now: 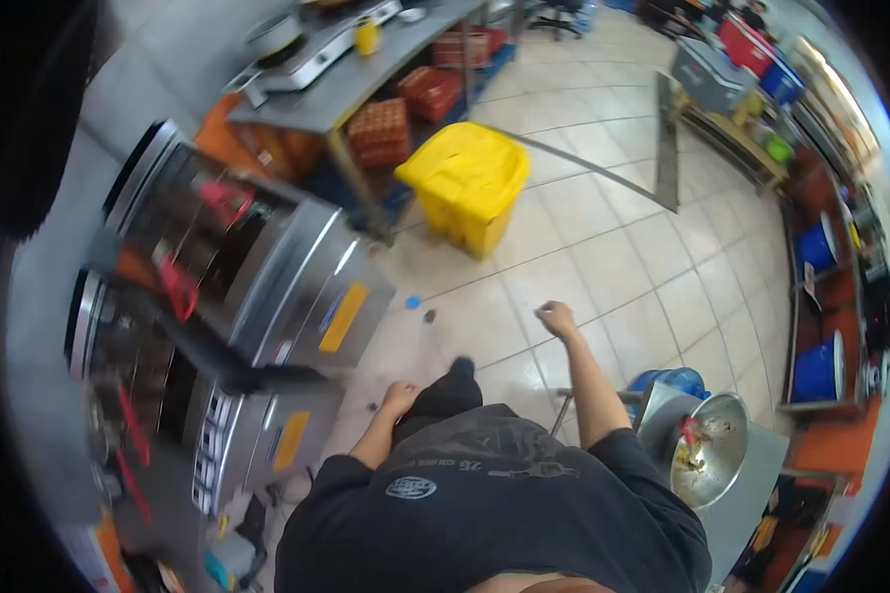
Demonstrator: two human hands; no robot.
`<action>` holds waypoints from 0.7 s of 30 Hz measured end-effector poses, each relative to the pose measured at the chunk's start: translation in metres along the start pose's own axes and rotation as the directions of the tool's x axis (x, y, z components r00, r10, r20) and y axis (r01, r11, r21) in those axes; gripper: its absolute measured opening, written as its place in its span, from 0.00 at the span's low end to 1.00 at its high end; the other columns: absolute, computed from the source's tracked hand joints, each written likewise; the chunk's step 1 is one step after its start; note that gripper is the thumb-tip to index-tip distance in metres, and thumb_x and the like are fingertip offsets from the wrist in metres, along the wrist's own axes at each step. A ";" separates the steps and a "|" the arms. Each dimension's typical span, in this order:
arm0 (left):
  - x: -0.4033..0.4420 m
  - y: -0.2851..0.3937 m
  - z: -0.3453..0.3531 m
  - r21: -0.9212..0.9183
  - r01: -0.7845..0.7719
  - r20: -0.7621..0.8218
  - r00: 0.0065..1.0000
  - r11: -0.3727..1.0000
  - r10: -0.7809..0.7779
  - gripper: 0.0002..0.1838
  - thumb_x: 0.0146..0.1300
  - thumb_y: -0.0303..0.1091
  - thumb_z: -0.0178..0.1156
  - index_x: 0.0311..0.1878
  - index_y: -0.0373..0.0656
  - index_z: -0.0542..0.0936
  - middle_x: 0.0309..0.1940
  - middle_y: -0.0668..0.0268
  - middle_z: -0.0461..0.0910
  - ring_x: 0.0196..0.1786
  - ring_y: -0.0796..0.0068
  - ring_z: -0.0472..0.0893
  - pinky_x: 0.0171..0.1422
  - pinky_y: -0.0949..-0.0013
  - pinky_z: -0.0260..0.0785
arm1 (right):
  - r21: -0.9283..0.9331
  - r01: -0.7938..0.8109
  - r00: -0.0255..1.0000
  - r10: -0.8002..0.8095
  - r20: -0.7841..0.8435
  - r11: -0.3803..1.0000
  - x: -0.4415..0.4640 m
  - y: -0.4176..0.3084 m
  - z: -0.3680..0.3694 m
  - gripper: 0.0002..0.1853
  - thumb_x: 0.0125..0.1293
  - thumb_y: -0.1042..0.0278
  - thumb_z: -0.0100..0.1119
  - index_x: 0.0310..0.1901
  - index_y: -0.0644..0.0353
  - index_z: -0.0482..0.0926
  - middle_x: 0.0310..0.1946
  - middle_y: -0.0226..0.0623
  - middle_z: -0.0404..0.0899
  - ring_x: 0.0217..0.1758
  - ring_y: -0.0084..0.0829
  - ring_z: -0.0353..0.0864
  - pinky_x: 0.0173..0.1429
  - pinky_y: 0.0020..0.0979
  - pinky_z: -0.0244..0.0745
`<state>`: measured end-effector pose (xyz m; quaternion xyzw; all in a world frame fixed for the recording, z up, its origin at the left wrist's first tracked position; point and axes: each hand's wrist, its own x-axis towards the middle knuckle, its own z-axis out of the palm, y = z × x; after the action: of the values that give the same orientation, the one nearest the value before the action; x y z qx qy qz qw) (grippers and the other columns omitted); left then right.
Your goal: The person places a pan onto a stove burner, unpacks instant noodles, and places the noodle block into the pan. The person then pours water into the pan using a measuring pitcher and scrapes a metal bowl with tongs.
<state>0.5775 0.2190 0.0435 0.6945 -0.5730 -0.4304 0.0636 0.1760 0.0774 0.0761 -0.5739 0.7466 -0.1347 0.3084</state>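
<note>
Yellow bin (465,183) ahead, steel bowl (730,463) at right: keep elbows in to clear both. Left hand (400,398) and right hand (556,318) look empty; can't tell if fingers meet.

Bin (470,178) ahead, bowl (730,455) on table (767,460) at right

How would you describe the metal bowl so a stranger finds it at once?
Right of the person's right arm stands a grey table. On it sits a round, wide metal bowl, with something red inside. Its silver, open shape sets it apart from the blue container beside the table.
</note>
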 end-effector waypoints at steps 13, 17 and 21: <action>0.411 0.270 -0.004 0.131 -0.095 0.183 0.981 0.987 0.070 0.18 0.54 0.44 0.58 0.40 0.39 0.81 0.38 0.54 0.82 0.42 0.60 0.81 0.47 0.62 0.71 | -0.227 -0.065 0.923 0.145 0.357 0.972 0.209 0.302 -0.119 0.15 0.55 0.56 0.58 0.34 0.60 0.80 0.22 0.43 0.78 0.24 0.41 0.78 0.30 0.40 0.73; 0.551 0.397 -0.015 0.186 -0.233 0.288 0.942 0.955 0.174 0.19 0.55 0.46 0.57 0.39 0.40 0.81 0.40 0.52 0.81 0.44 0.57 0.80 0.48 0.61 0.71 | -0.549 -0.098 0.944 0.251 0.212 0.830 0.215 0.370 -0.191 0.08 0.53 0.67 0.55 0.29 0.62 0.76 0.23 0.47 0.78 0.25 0.44 0.78 0.27 0.42 0.72; 0.664 0.518 -0.024 0.010 -0.171 0.142 0.976 0.985 0.168 0.17 0.57 0.43 0.55 0.38 0.38 0.81 0.36 0.53 0.81 0.42 0.55 0.79 0.46 0.58 0.70 | 0.346 -0.917 0.314 0.895 0.317 0.199 0.339 0.420 -0.245 0.11 0.61 0.63 0.55 0.32 0.64 0.75 0.26 0.42 0.78 0.26 0.40 0.79 0.21 0.40 0.69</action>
<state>0.1919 -0.5294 0.0110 0.6117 -0.6379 -0.4650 0.0515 -0.3513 -0.1506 -0.0709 0.0641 0.8743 -0.0906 0.4725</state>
